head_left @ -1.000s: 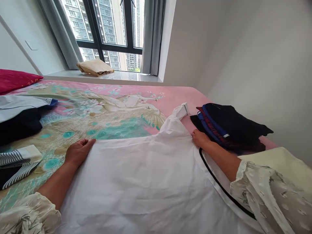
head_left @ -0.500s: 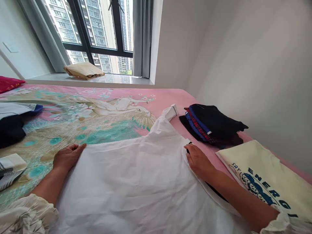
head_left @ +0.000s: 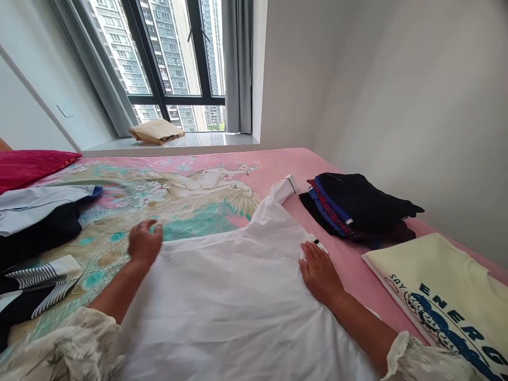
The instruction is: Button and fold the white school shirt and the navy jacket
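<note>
A white garment (head_left: pixel 234 296) lies spread flat on the bed, one sleeve (head_left: pixel 282 191) reaching toward the far right. My right hand (head_left: pixel 319 270) rests flat on the garment's right edge, fingers stretched out. My left hand (head_left: pixel 143 243) hovers at the garment's upper left corner, fingers loosely curled and a little blurred; nothing shows in it.
The bed has a pink sheet with a peacock print (head_left: pixel 190 196). A stack of folded dark clothes (head_left: pixel 357 209) lies at the right, a cream printed T-shirt (head_left: pixel 444 286) nearer me. Loose clothes (head_left: pixel 35 211) and a striped piece (head_left: pixel 37 280) lie left. A red pillow (head_left: pixel 27 164) and a windowsill parcel (head_left: pixel 156 130) sit beyond.
My left hand has lifted off the garment's left corner and moved right. My right hand has slid back along the right edge and now lies flat. The view has shifted.
</note>
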Available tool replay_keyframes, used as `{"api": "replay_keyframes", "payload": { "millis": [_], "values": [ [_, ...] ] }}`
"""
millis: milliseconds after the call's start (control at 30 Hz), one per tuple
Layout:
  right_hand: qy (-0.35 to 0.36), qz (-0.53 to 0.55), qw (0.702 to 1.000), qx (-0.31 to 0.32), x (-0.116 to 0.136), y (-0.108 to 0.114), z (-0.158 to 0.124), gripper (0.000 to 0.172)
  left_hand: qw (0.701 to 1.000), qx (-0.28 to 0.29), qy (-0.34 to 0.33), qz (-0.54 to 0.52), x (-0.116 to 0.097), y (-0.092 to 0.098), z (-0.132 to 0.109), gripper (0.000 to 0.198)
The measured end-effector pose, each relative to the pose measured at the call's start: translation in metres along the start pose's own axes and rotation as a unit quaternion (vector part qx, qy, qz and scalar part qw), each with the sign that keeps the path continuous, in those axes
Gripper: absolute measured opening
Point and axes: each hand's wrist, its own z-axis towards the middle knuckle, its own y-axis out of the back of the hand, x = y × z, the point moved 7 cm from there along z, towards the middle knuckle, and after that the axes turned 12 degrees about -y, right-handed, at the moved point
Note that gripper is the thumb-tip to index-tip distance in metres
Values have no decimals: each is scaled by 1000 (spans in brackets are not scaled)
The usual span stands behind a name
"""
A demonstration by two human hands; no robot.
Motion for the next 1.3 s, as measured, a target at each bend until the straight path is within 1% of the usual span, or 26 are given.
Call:
{"api": "replay_keyframes", "payload": {
  "millis": [67,133,200,233,267,300,333,400,500,533,600,633,667,733,833,867,900,933,967,1000,1033,1067,1133,1200,1233,1300],
  "values": [
    [1,5,1000,-5,1,1,0,46,988,37,-140,-51,-83,-25,-37,30],
    [-2,9,1000,-3,0,1,-1,46,946,121,-283,-101,-165,-60,-94,25],
    [-2,13,1000,5,-1,1,-1,47,875,208,-415,-137,-229,-93,-151,39],
    [0,16,1000,8,-1,0,-1,47,813,268,-496,-146,-250,-106,-178,46],
    [1,20,1000,10,-1,1,-1,47,781,307,-525,-144,-257,-116,-192,50],
    [0,24,1000,8,-2,1,-1,47,761,340,-536,-133,-253,-122,-197,53],
    [0,28,1000,6,-2,2,-1,46,765,362,-521,-114,-238,-126,-190,54],
    [-4,34,999,1,-2,3,-1,45,815,374,-439,-56,-184,-120,-153,57],
    [-3,34,999,-1,-1,5,-2,45,885,344,-313,24,-78,-83,-85,57],
    [-3,33,999,-3,-1,6,-2,45,917,328,-211,83,-36,-66,-63,56],
    [-3,33,999,-8,0,7,-2,45,947,275,-85,145,19,-29,-34,62],
    [-3,32,999,-11,0,8,-2,44,957,240,-30,163,34,-13,-28,66],
    [-3,32,999,-12,1,8,-2,44,963,210,-3,168,37,-2,-27,69],
    [-2,28,1000,-14,1,7,-3,44,971,178,-9,161,16,3,-44,68],
    [-6,21,1000,-13,-1,5,-3,44,956,230,-139,119,-61,-20,-115,56],
    [-6,19,1000,-12,-2,4,-3,44,938,266,-200,92,-87,-29,-148,54],
    [-4,18,1000,-12,-2,4,-4,44,893,326,-309,39,-116,-38,-187,59],
    [-2,17,1000,-11,-2,4,-4,44,838,370,-401,-9,-136,-39,-225,65],
    [1,16,1000,-11,-2,4,-3,44,802,395,-446,-34,-140,-35,-254,69],
    [2,15,1000,-9,-2,4,-3,44,793,404,-455,-31,-131,-28,-272,70],
    [3,13,1000,-8,-3,4,-3,44,806,404,-432,-6,-109,-19,-278,69],
    [3,10,1000,-6,-3,4,-3,44,833,395,-386,33,-78,-8,-276,69],
    [2,6,1000,-2,-3,3,-3,45,887,366,-248,130,0,22,-256,71],
    [0,8,1000,-2,-5,3,-4,45,914,328,-112,210,70,60,-235,71],
    [-3,10,1000,-3,-5,3,-4,45,920,313,-57,229,94,77,-229,71],
    [-6,19,1000,-7,-6,2,-4,45,931,286,12,225,116,101,-221,70]
  ]
}}
